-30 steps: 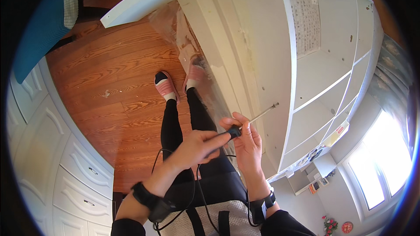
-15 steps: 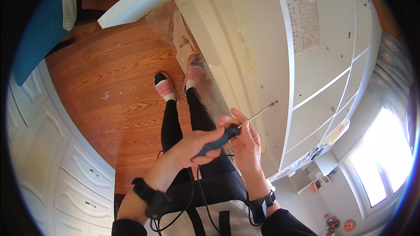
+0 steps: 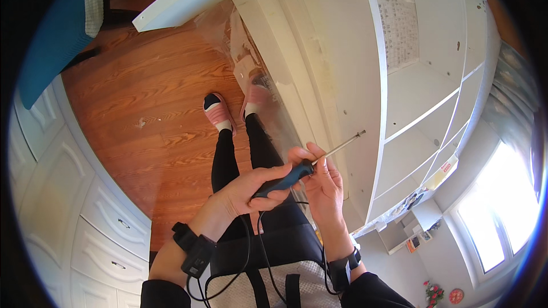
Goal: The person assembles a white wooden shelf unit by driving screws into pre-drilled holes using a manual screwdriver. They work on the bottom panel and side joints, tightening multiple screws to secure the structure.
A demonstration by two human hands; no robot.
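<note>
Left hand (image 3: 254,189): wrapped around the dark blue handle of the screwdriver (image 3: 285,182).
Right hand (image 3: 326,191): curled narrowly about the shaft, just ahead of the left.
Tip (image 3: 362,133): beyond the right hand, over the pale panel (image 3: 339,74); contact, cannot tell.
Nearest edge: white shelf edge (image 3: 383,97), right of the right hand.
Open room: wooden floor (image 3: 125,94), spreading left and forward of the left hand.

One bare left hand (image 3: 246,185): fingers curled closed, thumb extended rightward. One bare right hand (image 3: 327,194): raised just beside, fingertips bent into a pinch. Two black-sleeved forearms (image 3: 335,239): converging upward.
</note>
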